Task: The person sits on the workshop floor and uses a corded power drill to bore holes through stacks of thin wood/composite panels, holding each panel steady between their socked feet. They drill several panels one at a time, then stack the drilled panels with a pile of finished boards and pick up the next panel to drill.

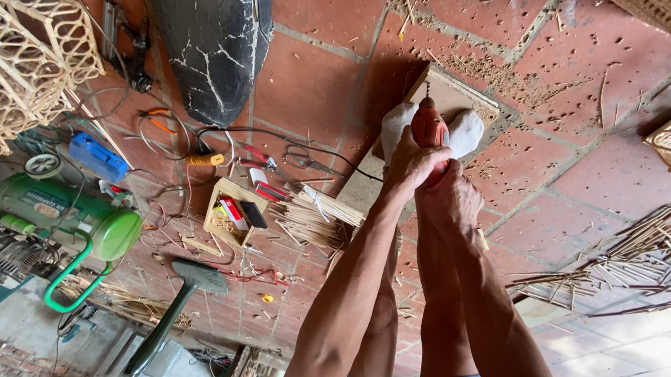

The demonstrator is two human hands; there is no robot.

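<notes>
Both my hands grip an orange power drill [430,124] pointed down at a pale wooden board [454,95] on the red tile floor. My left hand [412,164] wraps the drill body from the left. Just below it, my right hand [450,199] clasps the handle. Two white-covered feet [467,132] rest on the board on either side of the drill. The drill tip is hidden behind the tool. Sawdust lies around the board.
A bundle of thin bamboo sticks [314,214] and a small wooden box of items [233,209] lie left of my arms. A green air compressor [66,215], woven bamboo frames [17,60], pliers and cables sit at far left. More bamboo strips [626,261] lie at right.
</notes>
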